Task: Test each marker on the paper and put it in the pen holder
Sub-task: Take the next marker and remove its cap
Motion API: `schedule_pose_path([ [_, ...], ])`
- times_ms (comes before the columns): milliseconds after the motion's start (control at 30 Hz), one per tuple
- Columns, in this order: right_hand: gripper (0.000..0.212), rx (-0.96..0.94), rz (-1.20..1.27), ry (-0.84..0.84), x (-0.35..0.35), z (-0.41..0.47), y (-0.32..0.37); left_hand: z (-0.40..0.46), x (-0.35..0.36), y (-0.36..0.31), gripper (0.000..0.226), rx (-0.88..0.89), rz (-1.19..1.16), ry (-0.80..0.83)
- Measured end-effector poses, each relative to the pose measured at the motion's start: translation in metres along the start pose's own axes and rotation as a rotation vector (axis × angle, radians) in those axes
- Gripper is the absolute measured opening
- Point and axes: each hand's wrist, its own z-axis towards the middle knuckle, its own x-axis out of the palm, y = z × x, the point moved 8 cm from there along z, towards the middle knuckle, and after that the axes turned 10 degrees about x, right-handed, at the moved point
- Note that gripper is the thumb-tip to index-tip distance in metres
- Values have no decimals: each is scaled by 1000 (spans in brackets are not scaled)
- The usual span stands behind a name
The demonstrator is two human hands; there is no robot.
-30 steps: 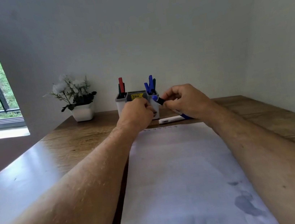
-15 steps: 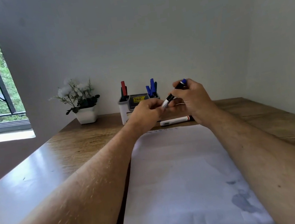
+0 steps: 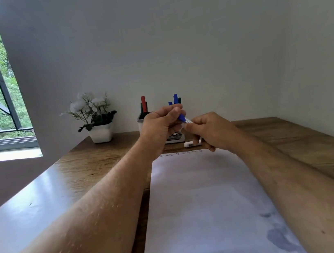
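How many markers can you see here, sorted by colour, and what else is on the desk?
Blue markers: at least 3, one in both hands, the rest in the holder
Red markers: 1
White-bodied marker lying on the desk: 1
Pen holder: 1
Potted plant: 1
Paper sheet: 1
Total: at least 8

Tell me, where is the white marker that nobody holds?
In the head view the white marker lies on the wooden table, just beyond the paper's far edge, in front of the pen holder and partly behind the right hand.

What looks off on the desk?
A grey smudge stains the near right part of the paper, like a smear or wet patch. One marker lies loose on the table beside the pen holder. Nothing else stands out.
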Motion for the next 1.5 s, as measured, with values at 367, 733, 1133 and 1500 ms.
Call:
schedule_pose_path([
  [367, 38, -189, -247, -253, -12, -2, 10, 0, 6, 1, 22, -36, -117, 22],
  [733, 48, -244, -339, -314, -15, 0, 21, 3, 5, -8, 19, 49, -129, -36],
  [1133, 59, -220, -347, -418, -30, -10, 19, 10, -30, -28, 20, 113, -241, -240],
  [1500, 19, 12, -51, -295, -27, 2, -14, -1, 14, -3, 37, -55, 544, 135],
])
